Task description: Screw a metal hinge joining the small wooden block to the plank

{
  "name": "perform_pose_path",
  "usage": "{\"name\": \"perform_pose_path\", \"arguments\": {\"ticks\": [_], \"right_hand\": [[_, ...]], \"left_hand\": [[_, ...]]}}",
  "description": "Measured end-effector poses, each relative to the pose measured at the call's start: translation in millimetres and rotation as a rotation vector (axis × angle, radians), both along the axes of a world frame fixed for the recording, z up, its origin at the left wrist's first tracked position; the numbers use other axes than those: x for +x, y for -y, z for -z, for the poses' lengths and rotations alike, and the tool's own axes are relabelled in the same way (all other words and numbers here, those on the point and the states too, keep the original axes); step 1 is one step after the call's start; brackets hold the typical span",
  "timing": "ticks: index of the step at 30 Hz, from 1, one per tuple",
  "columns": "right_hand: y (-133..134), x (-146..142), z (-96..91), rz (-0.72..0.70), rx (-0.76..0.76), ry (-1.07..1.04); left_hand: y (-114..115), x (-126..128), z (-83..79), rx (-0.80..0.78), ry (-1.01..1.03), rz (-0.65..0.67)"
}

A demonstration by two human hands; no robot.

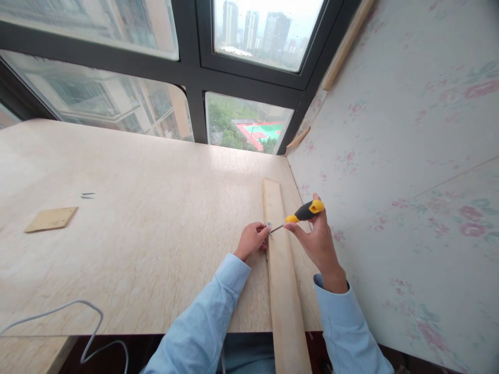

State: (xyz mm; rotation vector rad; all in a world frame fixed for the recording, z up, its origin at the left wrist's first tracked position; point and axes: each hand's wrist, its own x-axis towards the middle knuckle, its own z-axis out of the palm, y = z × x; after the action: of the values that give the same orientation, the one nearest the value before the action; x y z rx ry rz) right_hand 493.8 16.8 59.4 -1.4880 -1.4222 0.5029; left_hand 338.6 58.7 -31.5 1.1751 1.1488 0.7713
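A long wooden board (284,280) lies on the stone-look ledge, its near end reaching past the front edge. At the board's left edge sits a small metal bracket (268,225). My left hand (254,240) is closed there, thumb and fingers pinching at the bracket and the board's edge; what exactly lies between the fingertips is partly hidden. My right hand (317,241) grips a screwdriver (305,211) with a yellow and black handle. The screwdriver's shaft slants down to the left, its tip close to my left fingertips beside the bracket.
On the ledge (163,218) at left lie a small wooden plate (51,219) and two thin metal pieces (88,195). A white cable (93,311) hangs over the front edge. Flowered wall (409,223) stands close on the right; dark-framed windows (195,78) are behind.
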Motion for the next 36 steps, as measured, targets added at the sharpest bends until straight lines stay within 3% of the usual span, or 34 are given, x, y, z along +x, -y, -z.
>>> {"name": "perform_pose_path", "arguments": {"ticks": [4, 7, 9, 12, 14, 19, 22, 24, 27, 28, 33, 36], "right_hand": [[3, -1, 5.2, -0.240, 0.040, -0.209], [4, 1, 5.5, -0.284, 0.036, -0.283], [3, 2, 5.0, -0.213, 0.031, -0.249], [-1, 3, 6.2, 0.019, 0.053, -0.066], [-3, 2, 8.5, 0.056, 0.059, -0.013], [-1, -2, 10.1, -0.226, 0.065, -0.241], [2, -3, 6.5, -0.270, 0.032, -0.283], [2, -2, 4.9, -0.132, 0.043, -0.188], [0, -1, 6.0, 0.190, 0.101, 0.045], [-1, -1, 7.2, 0.223, 0.106, 0.078], [0, -2, 10.8, -0.137, 0.079, -0.198], [4, -1, 7.9, -0.227, 0.047, -0.307]], "left_hand": [[-1, 1, 1.8, -0.023, 0.020, -0.009], [-1, 1, 4.9, -0.015, 0.018, -0.009], [-2, 1, 6.3, -0.014, 0.020, -0.009], [-2, 1, 6.5, -0.021, 0.018, -0.017], [-2, 1, 6.1, -0.024, 0.016, -0.023], [-2, 1, 8.1, -0.023, 0.003, -0.021], [-1, 2, 9.8, -0.014, 0.000, -0.023], [-1, 2, 10.1, -0.003, 0.003, -0.026], [-1, 3, 10.0, -0.010, 0.017, -0.030], [-1, 3, 10.2, -0.015, 0.019, -0.030], [-2, 2, 13.6, -0.003, 0.000, -0.018], [-2, 2, 14.9, -0.009, -0.012, -0.020]]}}
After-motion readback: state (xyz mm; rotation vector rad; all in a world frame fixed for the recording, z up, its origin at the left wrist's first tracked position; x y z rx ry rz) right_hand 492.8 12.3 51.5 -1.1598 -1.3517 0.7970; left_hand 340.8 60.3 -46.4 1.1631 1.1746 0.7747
